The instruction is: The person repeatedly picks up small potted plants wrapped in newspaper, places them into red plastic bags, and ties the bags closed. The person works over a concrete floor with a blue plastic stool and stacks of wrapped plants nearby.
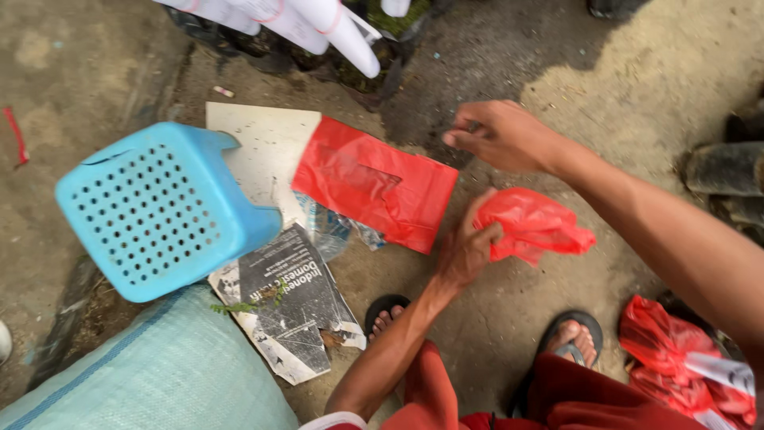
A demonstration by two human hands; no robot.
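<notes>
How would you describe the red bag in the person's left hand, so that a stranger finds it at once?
Start at the blue perforated stool and go right, past the flat red bag lying on the ground. The crumpled red bag is pinched by the left hand, above the sandalled feet. Unlike its flat neighbour, it is bunched and lifted.

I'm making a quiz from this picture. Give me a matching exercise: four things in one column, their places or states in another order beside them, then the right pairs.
Things:
1. crumpled red bag
2. flat red bag
3. blue stool
4. right hand

Places or states:
A. tipped on its side, at the left
B. held in the left hand
C. spread on the ground by the white sheet
D. above the ground, holding nothing that can be seen

Pairs: 1-B, 2-C, 3-A, 4-D
</notes>
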